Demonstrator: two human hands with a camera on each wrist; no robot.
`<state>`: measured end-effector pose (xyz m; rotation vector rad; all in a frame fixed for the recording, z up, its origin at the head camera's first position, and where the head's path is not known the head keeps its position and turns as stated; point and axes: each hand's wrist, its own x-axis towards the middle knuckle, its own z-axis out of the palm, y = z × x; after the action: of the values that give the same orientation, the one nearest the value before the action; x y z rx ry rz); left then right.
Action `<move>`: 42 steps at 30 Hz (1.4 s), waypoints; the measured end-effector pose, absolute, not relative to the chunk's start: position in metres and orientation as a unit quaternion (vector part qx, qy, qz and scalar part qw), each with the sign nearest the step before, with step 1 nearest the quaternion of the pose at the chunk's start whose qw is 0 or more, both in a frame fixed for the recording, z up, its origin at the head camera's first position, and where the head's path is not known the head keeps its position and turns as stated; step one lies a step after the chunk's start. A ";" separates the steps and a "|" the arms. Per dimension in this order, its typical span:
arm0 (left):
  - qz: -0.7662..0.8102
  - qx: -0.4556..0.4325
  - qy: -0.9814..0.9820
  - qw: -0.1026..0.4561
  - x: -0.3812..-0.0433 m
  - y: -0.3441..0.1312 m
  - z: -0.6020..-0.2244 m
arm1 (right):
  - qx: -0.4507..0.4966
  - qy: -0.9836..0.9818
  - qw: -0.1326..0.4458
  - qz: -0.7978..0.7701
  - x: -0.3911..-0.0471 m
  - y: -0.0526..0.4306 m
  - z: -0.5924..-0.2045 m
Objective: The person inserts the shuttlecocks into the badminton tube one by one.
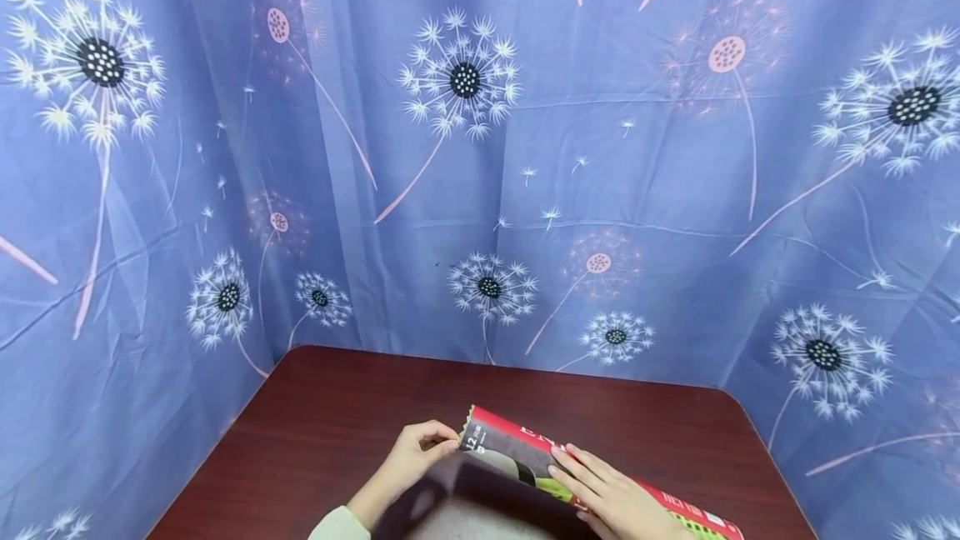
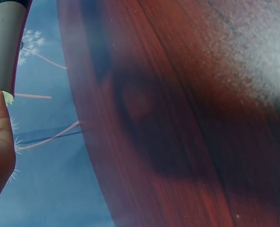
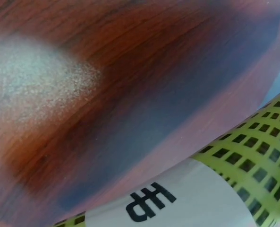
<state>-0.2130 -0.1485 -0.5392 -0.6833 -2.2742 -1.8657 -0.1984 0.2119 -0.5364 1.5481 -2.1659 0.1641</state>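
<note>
A long, rounded package (image 1: 517, 452) in red, dark grey and green slants above the table. White print shows on it, and its left end has a jagged wrapper edge. My left hand (image 1: 408, 458) pinches that edge between thumb and fingertips. In the left wrist view the fingers of this hand (image 2: 2, 137) touch the yellow-green end of the package (image 2: 5, 47). Across the package's middle lies my right hand (image 1: 618, 498), its fingers fairly straight; its thumb is hidden. A green grid pattern and a pale label appear on the package (image 3: 191, 194) in the right wrist view.
A dark reddish wooden table (image 1: 337, 407) with rounded corners lies beneath. A bright glare patch (image 1: 465, 519) and shadows fall on it below the package. Blue dandelion-print curtains (image 1: 480, 182) hang behind and at both sides.
</note>
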 end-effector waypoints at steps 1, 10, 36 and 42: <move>-0.615 -0.224 -0.753 0.062 -0.214 -0.148 -0.540 | 0.564 -0.789 0.234 0.062 -0.198 0.212 -0.536; -0.625 -0.242 -0.741 -0.037 -0.238 -0.158 -0.545 | 0.564 -0.786 0.241 0.075 -0.201 0.212 -0.539; -0.694 -0.048 -0.717 -0.039 -0.232 -0.195 -0.560 | 0.522 -0.809 0.252 0.104 -0.224 0.228 -0.551; -0.692 -0.052 -0.718 -0.050 -0.222 -0.197 -0.565 | 0.486 -0.832 0.247 0.104 -0.243 0.243 -0.562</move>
<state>-0.2219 -0.1970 -0.5647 -0.1704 -2.3313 -2.2464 -0.2434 0.2429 -0.5622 1.3264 -2.2687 0.2840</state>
